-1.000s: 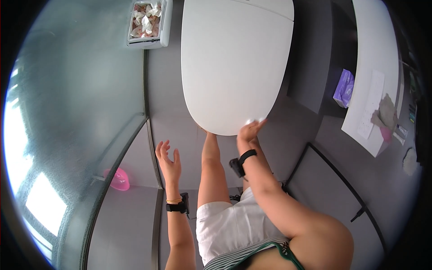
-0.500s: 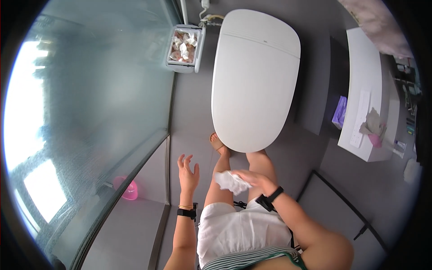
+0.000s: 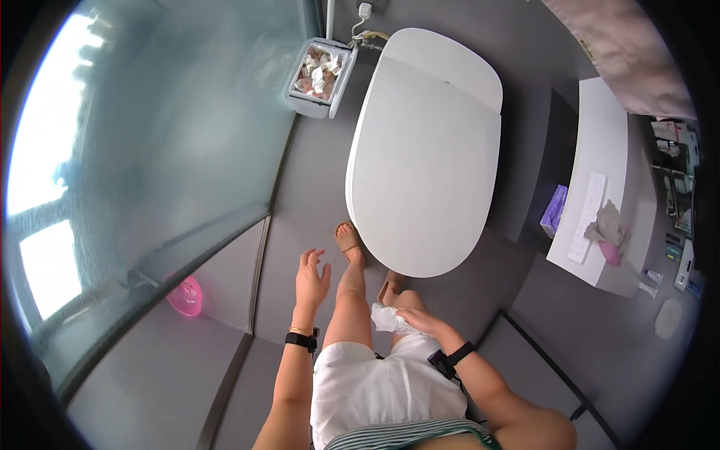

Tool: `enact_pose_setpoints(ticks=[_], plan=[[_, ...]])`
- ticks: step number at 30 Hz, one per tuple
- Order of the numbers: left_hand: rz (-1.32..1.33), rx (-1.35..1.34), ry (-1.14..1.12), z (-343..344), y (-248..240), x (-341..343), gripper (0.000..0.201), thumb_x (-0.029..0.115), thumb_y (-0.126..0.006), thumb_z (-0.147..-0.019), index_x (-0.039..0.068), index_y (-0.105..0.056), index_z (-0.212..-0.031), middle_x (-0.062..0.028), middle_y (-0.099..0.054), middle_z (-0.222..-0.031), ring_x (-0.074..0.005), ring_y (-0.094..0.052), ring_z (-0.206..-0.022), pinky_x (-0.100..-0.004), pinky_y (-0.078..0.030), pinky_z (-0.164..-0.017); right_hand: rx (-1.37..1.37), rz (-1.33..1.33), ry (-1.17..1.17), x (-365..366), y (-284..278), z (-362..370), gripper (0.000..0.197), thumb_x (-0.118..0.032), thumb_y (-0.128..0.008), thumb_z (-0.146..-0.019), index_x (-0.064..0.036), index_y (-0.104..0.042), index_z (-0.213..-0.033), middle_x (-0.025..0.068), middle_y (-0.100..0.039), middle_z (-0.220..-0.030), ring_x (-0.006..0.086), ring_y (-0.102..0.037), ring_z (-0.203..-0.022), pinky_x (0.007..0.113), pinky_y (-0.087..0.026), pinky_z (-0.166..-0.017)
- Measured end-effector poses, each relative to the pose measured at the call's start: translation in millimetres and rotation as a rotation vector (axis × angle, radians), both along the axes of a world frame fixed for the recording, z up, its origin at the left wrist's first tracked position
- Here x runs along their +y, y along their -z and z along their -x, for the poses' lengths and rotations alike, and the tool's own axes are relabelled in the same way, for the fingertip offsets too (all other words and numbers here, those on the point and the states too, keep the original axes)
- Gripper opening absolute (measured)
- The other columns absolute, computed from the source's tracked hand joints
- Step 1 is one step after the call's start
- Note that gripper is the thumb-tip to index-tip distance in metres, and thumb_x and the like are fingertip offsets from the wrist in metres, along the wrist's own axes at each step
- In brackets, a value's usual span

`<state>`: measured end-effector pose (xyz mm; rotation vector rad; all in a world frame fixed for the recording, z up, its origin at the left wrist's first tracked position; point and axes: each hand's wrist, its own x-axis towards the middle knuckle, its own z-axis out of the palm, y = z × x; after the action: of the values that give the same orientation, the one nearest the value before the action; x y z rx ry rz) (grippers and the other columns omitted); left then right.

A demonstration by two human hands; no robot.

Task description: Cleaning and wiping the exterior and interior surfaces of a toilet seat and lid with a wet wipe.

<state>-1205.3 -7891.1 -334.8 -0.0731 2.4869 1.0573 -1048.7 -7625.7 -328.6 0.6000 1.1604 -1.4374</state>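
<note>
A crumpled white tissue [image 3: 388,318] is pinched in my right hand [image 3: 421,321], just above my thighs. My left hand [image 3: 310,279] holds nothing; its fingers are loosely curled and apart, over the floor beside my left shin. Ahead of my feet stands a white toilet [image 3: 427,165] with its lid down, and neither hand touches it. Beyond it to the left, a grey-white waste bin [image 3: 307,107] without a cover holds several crumpled tissues [image 3: 318,78].
A frosted glass screen [image 3: 187,135] stands on the left, with a pink basin [image 3: 185,296] behind its edge. On the right, a white cabinet [image 3: 592,180] bears a power strip [image 3: 586,217] and a grey cloth [image 3: 606,223]. A black frame [image 3: 544,364] lies near my right arm.
My right hand has moved slightly down with the tissue, closer to my thigh. My left hand keeps its loosely curled shape. The view has shifted and turned a little.
</note>
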Motion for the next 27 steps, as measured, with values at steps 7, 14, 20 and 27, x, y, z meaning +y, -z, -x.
enact_pose_setpoints(ticks=[7,14,20,27], plan=[[0.024,0.044,-0.108,-68.3,17.6,24.6,0.029,0.008,-0.061,-0.082,0.007,-0.056,-0.111,-0.0153,-0.052,-0.119,-0.026,-0.063,-0.088,-0.0367,-0.051,-0.076,-0.073,-0.033,0.585,29.0,7.1,-23.9,0.043,-0.031,-0.036,-0.097,0.0022,-0.055,-0.117,0.0085,-0.062,-0.11,0.0168,-0.061,-0.093,0.03,-0.048,-0.083],[0.013,-0.001,-0.098,-112.0,34.9,53.1,0.029,0.008,-0.062,-0.08,0.007,-0.057,-0.109,-0.0157,-0.051,-0.119,-0.0272,-0.062,-0.089,-0.0373,-0.051,-0.076,0.15,-0.501,0.829,113.7,16.8,-39.8,0.053,-0.036,-0.034,-0.096,0.0031,-0.042,-0.132,0.0117,-0.05,-0.13,0.0202,-0.046,-0.122,0.031,-0.035,-0.102],[0.184,0.204,-0.035,-124.8,16.7,69.3,0.03,0.009,-0.062,-0.081,0.006,-0.057,-0.11,-0.0162,-0.05,-0.122,-0.0306,-0.06,-0.094,-0.0386,-0.05,-0.079,0.6,-0.796,0.697,113.0,26.3,14.0,0.043,-0.03,-0.035,-0.098,0.0026,-0.047,-0.122,0.0133,-0.054,-0.113,0.0246,-0.051,-0.104,0.036,-0.038,-0.093],[0.028,0.007,-0.148,-123.1,28.1,72.3,0.029,0.011,-0.061,-0.083,0.004,-0.056,-0.111,-0.0184,-0.045,-0.128,-0.0347,-0.059,-0.095,-0.0409,-0.049,-0.077,1.308,-0.991,0.149,15.9,88.6,102.8,0.04,-0.009,-0.042,-0.093,0.0015,-0.041,-0.132,0.0216,-0.042,-0.133,0.0375,-0.041,-0.121,0.044,-0.033,-0.103]])
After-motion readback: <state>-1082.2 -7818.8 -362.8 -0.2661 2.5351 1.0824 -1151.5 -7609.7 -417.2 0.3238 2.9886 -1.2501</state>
